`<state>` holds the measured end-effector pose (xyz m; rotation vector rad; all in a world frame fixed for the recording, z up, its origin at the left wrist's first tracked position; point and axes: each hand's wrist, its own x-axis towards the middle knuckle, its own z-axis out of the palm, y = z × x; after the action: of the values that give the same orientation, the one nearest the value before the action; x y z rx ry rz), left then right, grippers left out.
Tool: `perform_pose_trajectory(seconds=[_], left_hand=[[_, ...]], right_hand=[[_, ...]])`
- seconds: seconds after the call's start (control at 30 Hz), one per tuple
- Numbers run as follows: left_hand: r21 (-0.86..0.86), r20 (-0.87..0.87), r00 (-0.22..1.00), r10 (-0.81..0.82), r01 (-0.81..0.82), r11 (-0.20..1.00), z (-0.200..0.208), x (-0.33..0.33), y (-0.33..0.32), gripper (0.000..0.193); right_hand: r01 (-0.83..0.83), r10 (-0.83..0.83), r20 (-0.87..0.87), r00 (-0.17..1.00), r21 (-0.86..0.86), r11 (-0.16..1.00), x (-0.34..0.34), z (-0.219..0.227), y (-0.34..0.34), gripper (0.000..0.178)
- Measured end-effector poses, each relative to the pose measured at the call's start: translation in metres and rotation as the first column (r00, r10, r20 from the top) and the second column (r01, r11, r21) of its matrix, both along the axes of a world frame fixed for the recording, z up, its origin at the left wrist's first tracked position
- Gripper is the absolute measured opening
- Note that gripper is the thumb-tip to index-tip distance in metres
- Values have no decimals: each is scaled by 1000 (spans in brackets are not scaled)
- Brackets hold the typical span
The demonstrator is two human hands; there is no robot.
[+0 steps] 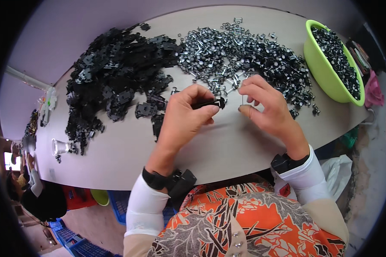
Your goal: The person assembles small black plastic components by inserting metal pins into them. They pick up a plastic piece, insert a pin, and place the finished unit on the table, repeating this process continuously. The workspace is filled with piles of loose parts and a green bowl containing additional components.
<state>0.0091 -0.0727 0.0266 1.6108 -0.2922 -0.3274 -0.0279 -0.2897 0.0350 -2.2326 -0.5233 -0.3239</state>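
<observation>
Lengthwise, a black part [209,103] points right, gripped by left hand [186,112]; right hand [270,108] pinches an upright pin [242,100].

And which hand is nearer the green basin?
Right. The right hand is left of the green basin, apart from it; the left hand, holding a black part, is farther left, beyond the right hand.

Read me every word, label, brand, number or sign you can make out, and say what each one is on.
None can be read.
Red mark near the right sleeve: too small to read.
Black part in the left hand: no legible lettering.
Bright rectangle at far left: washed out.
</observation>
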Motion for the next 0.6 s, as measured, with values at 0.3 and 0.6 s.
perform_pose_trajectory(seconds=[0.3,0.6], left_hand=[[-398,-497,805,-324,120,909,-14,-10,-6,14],[-450,-537,769,-347,86,889,-18,-17,-9,16]], right_hand=[[-139,155,277,948,-78,987,-16,-1,21,45],[-125,139,257,956,-68,990,-26,-15,17,38]])
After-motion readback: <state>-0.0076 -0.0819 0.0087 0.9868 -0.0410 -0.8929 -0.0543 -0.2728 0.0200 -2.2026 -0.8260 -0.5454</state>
